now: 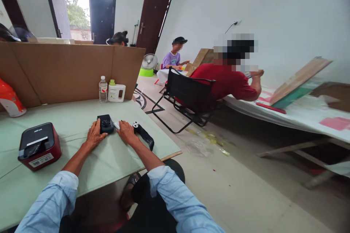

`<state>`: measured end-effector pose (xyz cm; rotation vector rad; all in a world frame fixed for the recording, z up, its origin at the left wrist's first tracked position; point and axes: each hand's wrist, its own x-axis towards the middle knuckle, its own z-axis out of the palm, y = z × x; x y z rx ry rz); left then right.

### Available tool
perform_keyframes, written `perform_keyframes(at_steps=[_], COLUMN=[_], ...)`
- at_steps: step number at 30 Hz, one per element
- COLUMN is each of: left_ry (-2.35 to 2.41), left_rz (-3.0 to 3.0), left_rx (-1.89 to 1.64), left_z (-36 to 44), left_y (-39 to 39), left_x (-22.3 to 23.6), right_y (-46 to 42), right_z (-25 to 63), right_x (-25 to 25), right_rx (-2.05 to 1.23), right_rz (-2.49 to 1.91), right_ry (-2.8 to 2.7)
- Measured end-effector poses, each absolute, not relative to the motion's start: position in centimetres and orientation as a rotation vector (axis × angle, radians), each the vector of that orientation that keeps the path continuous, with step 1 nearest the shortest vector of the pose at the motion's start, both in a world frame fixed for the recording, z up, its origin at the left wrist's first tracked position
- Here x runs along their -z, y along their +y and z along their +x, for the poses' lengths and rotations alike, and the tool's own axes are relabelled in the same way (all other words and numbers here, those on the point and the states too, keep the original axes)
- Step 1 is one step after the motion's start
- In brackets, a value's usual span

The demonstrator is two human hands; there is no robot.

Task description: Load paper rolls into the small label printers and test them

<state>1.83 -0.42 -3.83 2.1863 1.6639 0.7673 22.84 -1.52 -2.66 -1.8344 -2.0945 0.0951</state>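
A small black box-shaped device lies on the pale green tabletop, its exact kind unclear. My left hand grips its left side, fingers along the edge and thumb at the near corner. Just right of the device, my right hand is closed on a small white object, partly hidden by the fingers. Beside my right wrist lies a curved black piece with a white round end. A dark red and black boxy machine with a label sits to the left of my left forearm.
A cardboard partition stands along the table's far side. Before it are a clear plastic bottle, a white jug and an orange-and-white bottle. A person in red sits in a black folding chair at another table.
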Motion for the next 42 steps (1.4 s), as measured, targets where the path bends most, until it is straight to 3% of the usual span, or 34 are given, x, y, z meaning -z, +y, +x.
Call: perform_keyframes(at_steps=[16,25,27,31,33,37,42], left_ry=[1.811,1.783,1.775,1.858,2.025,1.999,1.598], left_rz=[2.114,2.181,2.256,2.361,2.124,1.469,1.403], left_rx=[-0.575,-0.556,-0.683,-1.586,-1.806,-1.57,-1.443], left_z=[4.2,2.4,0.3,-7.2,-11.8,-18.7,-19.8], left_y=[-1.2,-8.5,-11.7,-17.6,-19.4,-19.8,-18.1], left_x=[1.1,-1.1,-2.3,-4.6,-5.0,-3.4,-1.5], right_y=[-6.8,-7.3,-7.6,-8.5,-8.6,-8.2,-8.7], right_z=[22.9,20.9,18.3,11.5,8.3,3.4,-0.2], right_x=[5.1,6.5,6.1,4.9,4.3,3.2,2.0], right_rx=[0.091,0.218,0.115,-0.378,-0.695,-1.127,-1.218], right_rz=[-1.85,-1.451,-1.255,-1.013,-0.984,-0.953,-0.635], right_ry=[-2.067,-1.94,-1.96,-2.057,-2.095,-2.089,-1.976])
